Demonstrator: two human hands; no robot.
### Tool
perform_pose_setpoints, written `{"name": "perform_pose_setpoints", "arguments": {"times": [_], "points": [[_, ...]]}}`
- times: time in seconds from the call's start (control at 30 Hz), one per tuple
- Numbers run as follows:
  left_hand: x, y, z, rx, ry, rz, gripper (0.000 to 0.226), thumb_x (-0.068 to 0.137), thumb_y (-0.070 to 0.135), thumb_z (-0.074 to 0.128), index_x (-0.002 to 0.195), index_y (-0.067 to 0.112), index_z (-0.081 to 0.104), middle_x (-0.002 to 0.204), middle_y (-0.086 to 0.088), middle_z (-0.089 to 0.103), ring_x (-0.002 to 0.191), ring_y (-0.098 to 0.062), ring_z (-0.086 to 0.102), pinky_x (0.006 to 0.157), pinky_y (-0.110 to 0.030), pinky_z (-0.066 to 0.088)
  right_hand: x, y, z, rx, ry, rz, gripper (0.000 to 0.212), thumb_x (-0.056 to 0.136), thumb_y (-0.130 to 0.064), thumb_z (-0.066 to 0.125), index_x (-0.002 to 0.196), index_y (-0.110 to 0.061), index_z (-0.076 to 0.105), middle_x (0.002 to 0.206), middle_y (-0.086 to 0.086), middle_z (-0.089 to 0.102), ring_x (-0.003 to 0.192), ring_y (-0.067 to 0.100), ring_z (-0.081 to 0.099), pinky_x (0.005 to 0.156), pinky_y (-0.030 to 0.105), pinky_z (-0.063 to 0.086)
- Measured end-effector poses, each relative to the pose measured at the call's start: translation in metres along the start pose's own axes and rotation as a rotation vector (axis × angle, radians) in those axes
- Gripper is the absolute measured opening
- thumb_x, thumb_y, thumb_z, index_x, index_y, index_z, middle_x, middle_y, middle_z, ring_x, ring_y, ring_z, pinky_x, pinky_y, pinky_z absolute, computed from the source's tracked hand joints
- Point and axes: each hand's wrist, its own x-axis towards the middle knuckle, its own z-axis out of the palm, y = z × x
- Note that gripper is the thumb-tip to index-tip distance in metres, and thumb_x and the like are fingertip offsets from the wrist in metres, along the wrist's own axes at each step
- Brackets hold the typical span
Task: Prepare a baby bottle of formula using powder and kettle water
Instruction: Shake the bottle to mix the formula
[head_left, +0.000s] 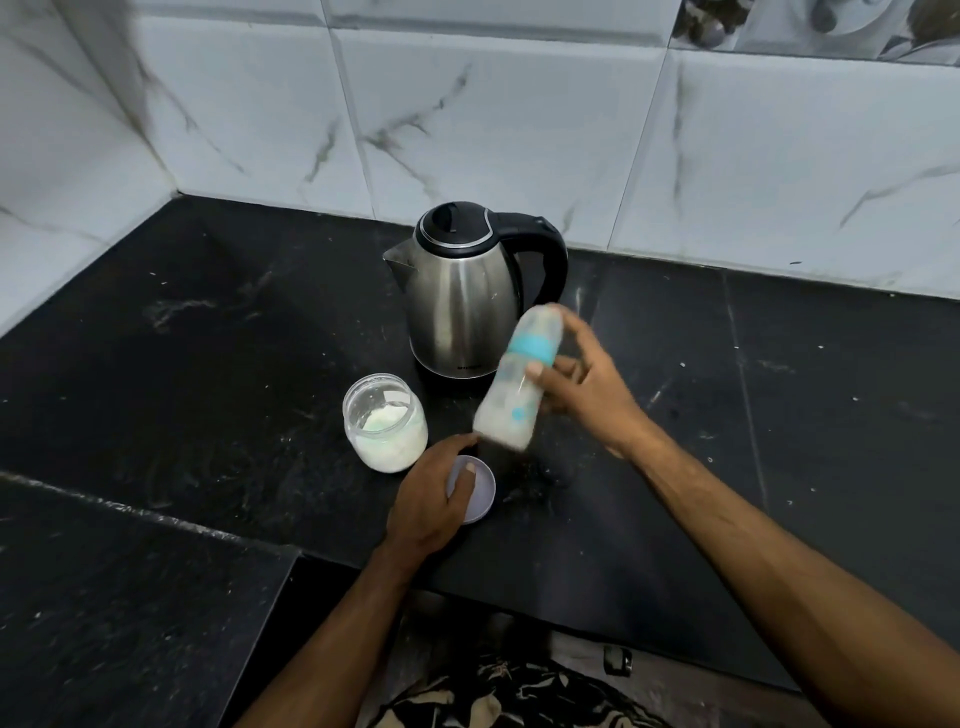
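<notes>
Right hand (582, 387) grips the tilted, motion-blurred clear baby bottle with teal collar (519, 374), thumb and fingers curled round it, above the black stone counter (208, 364). Left hand (431, 493) holds the round pale lid (480, 488), thumb on top. Just beyond its fingertips stands the open clear jar of white powder (385, 423); the steel kettle (462, 291) stands behind the bottle.

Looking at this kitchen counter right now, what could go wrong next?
1. The right hand holds the baby bottle tilted and blurred, seemingly shaking it; if the teal collar is loose, milk could spray out.
2. The powder jar stands open beside the bottle; a knock could spill powder.
3. The left hand grips the jar's lid near the counter edge, where it might slip off.
</notes>
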Motion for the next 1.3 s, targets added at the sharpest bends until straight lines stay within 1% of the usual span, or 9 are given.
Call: {"name": "perform_pose_setpoints", "arguments": {"times": [0.13,0.3,0.5,0.67,0.87,1.0,1.07,1.2,1.3], "points": [[-0.001,-0.001,0.0,0.016,0.0,-0.011,0.041,0.093,0.027,0.047,0.129,0.012,0.059,0.128,0.002,0.062,0.119,-0.011,0.056,0.103,-0.017,0.036,0.015,-0.009,-0.003,0.244,0.3,-0.056,0.056,0.094,-0.015,0.064,0.14,-0.029,0.035,0.111,0.005,0.071,0.102,0.025,0.07,0.068,0.037,0.061],[0.0,-0.001,0.001,-0.007,-0.009,0.007,0.038,0.094,0.029,0.047,0.126,0.012,0.059,0.124,0.0,0.063,0.113,-0.014,0.058,0.099,-0.024,0.041,-0.007,0.012,0.004,-0.137,-0.153,0.055,0.067,0.084,-0.021,0.078,0.135,-0.045,0.041,0.109,0.003,0.074,0.101,0.022,0.072,0.068,0.033,0.06],[0.0,-0.003,0.002,0.016,0.006,0.001,0.04,0.093,0.027,0.048,0.13,0.015,0.058,0.129,0.004,0.061,0.12,-0.011,0.055,0.105,-0.023,0.038,0.012,0.002,-0.006,0.197,0.288,-0.012,0.06,0.092,-0.016,0.066,0.142,-0.026,0.034,0.101,0.0,0.075,0.1,0.026,0.072,0.068,0.041,0.062],[0.001,-0.001,0.0,-0.021,-0.012,0.02,0.037,0.094,0.034,0.048,0.127,0.02,0.057,0.123,0.005,0.063,0.112,-0.009,0.058,0.097,-0.022,0.042,-0.009,0.013,0.001,-0.156,-0.154,0.081,0.065,0.084,-0.024,0.078,0.133,-0.047,0.042,0.107,0.005,0.074,0.097,0.022,0.073,0.065,0.029,0.059],[-0.001,-0.003,0.002,0.014,0.009,0.005,0.04,0.093,0.026,0.048,0.129,0.015,0.058,0.129,0.006,0.061,0.12,-0.008,0.055,0.104,-0.021,0.038,0.016,-0.007,-0.003,0.216,0.304,-0.038,0.062,0.093,-0.015,0.065,0.145,-0.024,0.031,0.105,0.003,0.073,0.103,0.028,0.071,0.074,0.048,0.062],[-0.001,-0.004,0.002,0.009,0.001,-0.004,0.039,0.095,0.03,0.047,0.128,0.013,0.058,0.126,0.003,0.062,0.114,-0.013,0.057,0.101,-0.025,0.04,-0.003,0.004,0.008,-0.083,-0.089,0.051,0.066,0.088,-0.015,0.072,0.141,-0.035,0.037,0.105,0.003,0.074,0.098,0.022,0.073,0.065,0.034,0.06],[-0.001,-0.004,0.003,0.002,-0.004,-0.008,0.04,0.095,0.031,0.047,0.129,0.014,0.057,0.126,0.001,0.063,0.114,-0.014,0.058,0.1,-0.027,0.041,-0.006,0.007,0.007,-0.146,-0.161,0.052,0.067,0.086,-0.016,0.074,0.139,-0.038,0.039,0.107,0.006,0.074,0.099,0.023,0.072,0.066,0.034,0.059],[-0.001,-0.004,0.002,0.01,0.005,0.0,0.039,0.093,0.027,0.048,0.13,0.015,0.058,0.129,0.004,0.062,0.12,-0.011,0.055,0.105,-0.027,0.04,0.012,-0.008,0.001,0.188,0.256,-0.013,0.06,0.093,-0.013,0.065,0.144,-0.027,0.034,0.108,0.006,0.072,0.103,0.03,0.07,0.068,0.042,0.062],[0.0,-0.003,0.002,0.011,0.006,-0.004,0.04,0.093,0.027,0.048,0.13,0.014,0.058,0.128,0.003,0.062,0.119,-0.013,0.056,0.104,-0.029,0.041,0.009,-0.003,0.002,0.182,0.19,0.004,0.063,0.093,-0.013,0.065,0.145,-0.028,0.032,0.106,0.002,0.074,0.101,0.024,0.071,0.069,0.043,0.062]]}}
